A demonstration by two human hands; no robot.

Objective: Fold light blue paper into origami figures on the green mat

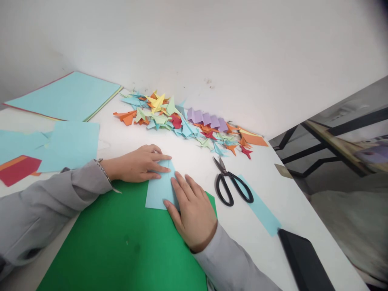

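A light blue sheet of paper [159,194] lies on a green sheet [121,238], its far end folded to a slanted corner. My left hand [141,165] rests with fingers spread over the far end of the blue paper. Along the paper's right edge, my right hand [192,208] lies flat, thumb and fingertips touching it and covering part of that side. Black-handled scissors [224,178] sit to the right of my right hand, blades a little apart, partly over a blue paper strip [265,212].
Folded paper pieces [184,125] in many colours are heaped along the wall. Large coloured sheets [66,97] are stacked at the back left, with blue paper [75,147] and a red folded piece [22,169] nearer. A black flat object [304,258] lies near the table's right edge.
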